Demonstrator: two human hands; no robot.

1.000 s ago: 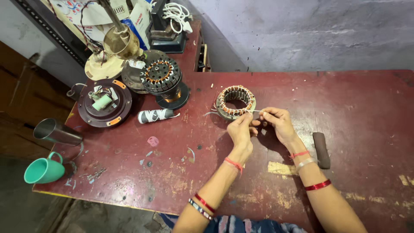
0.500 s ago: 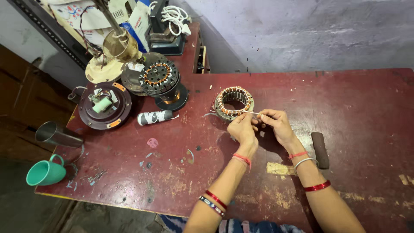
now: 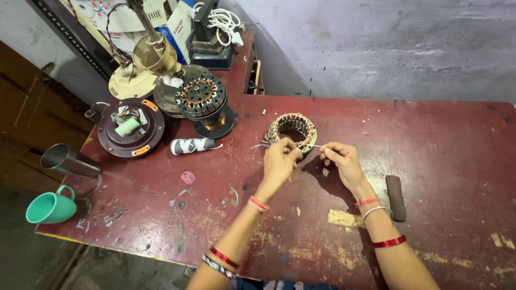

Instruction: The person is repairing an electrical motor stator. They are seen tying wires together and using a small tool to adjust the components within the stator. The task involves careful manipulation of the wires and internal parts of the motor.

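A round motor stator [image 3: 293, 130] with copper windings lies on the dark red table [image 3: 441, 156]. My left hand [image 3: 280, 160] rests against the stator's near rim with its fingertips pinched on a thin pale strip. My right hand [image 3: 342, 161] is just right of the stator, pinching the other end of the same thin strip [image 3: 317, 146], which runs between both hands. Both wrists wear red bangles.
At the back left stand a second wound stator on a black base [image 3: 204, 99], a round fan motor cover [image 3: 130, 128], a brass-coloured fan part [image 3: 155, 53] and a printed roll [image 3: 192, 145]. A steel tumbler [image 3: 70, 160] and a green mug [image 3: 51, 207] sit at the left edge. A dark bar [image 3: 396, 197] lies right of my right wrist.
The view has drifted slightly. My hands have stayed at the stator, with the strip still pinched between them, drawn a little further toward the right.
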